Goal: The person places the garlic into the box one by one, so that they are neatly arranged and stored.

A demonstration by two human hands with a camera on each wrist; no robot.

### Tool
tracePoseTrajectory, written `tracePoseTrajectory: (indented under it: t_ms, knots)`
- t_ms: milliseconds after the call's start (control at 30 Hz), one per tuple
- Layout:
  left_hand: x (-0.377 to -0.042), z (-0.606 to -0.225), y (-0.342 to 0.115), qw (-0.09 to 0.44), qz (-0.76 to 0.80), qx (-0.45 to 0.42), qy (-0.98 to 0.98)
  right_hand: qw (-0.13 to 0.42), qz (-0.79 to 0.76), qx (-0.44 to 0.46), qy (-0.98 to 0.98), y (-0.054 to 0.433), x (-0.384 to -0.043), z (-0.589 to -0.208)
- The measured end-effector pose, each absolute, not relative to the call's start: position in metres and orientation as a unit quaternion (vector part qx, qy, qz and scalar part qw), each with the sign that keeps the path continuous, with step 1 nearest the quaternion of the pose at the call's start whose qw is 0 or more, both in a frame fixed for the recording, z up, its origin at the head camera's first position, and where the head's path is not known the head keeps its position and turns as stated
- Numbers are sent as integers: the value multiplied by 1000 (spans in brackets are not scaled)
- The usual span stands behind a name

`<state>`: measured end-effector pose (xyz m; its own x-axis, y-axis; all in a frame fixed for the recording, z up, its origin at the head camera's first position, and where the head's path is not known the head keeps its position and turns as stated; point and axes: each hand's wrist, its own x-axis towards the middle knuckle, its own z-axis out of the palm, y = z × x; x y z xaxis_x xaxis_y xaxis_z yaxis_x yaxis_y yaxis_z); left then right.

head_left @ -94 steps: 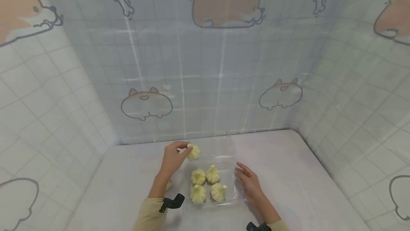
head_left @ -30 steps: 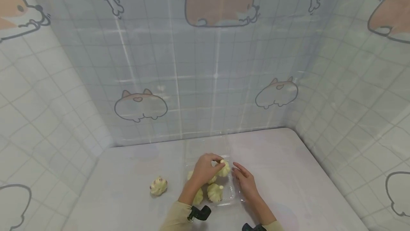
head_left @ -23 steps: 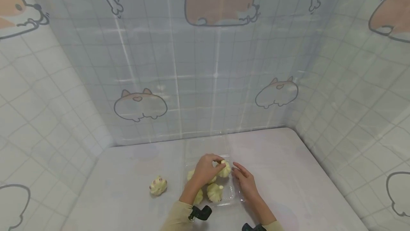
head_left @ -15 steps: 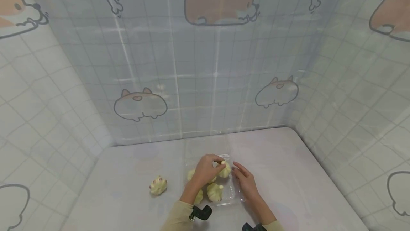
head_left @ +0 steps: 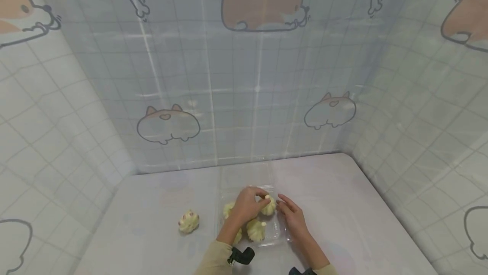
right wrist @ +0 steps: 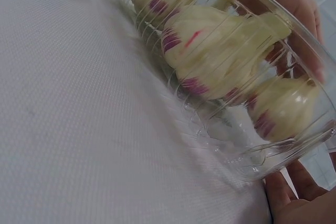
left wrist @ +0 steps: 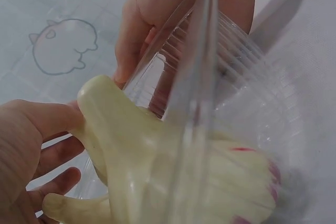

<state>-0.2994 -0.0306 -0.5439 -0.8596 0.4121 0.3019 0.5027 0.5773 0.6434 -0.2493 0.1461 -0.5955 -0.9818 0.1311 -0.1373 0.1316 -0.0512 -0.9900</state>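
In the head view my left hand [head_left: 245, 205] reaches over the clear plastic clamshell box [head_left: 272, 237] and pinches a garlic bulb [head_left: 269, 207] by its stem at the back right inside. The right wrist view shows this bulb [right wrist: 283, 109] low against the box wall, its purple-streaked base down. Several other bulbs stand in the box, among them a front right bulb [head_left: 256, 230]; others are partly hidden under my left hand and wrist. My right hand [head_left: 293, 216] rests by the box's right side, fingers loosely extended, its fingertips touching the wall.
One more garlic bulb [head_left: 188, 221] lies on the white table [head_left: 152, 241] to the left of the box. The box's lid [head_left: 245, 174] is folded open toward the back. A patterned curtain [head_left: 236, 71] closes off the back and sides.
Since the earliest frame, my left hand has carried the garlic bulb from above the lid to the box's back right. Lately it has shifted only slightly downward. My right hand has stayed put.
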Motion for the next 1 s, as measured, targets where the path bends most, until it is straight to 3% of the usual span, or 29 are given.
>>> tracePoseTrajectory:
  t_ms: [500, 1000]
  knots:
    - [-300, -549, -30, 70, -376, -268, -884, -8, -722, 95, 685, 147, -250, -598]
    - [-298, -550, -31, 43, -371, -247, -894, -14, -723, 98, 684, 146, -251, -599]
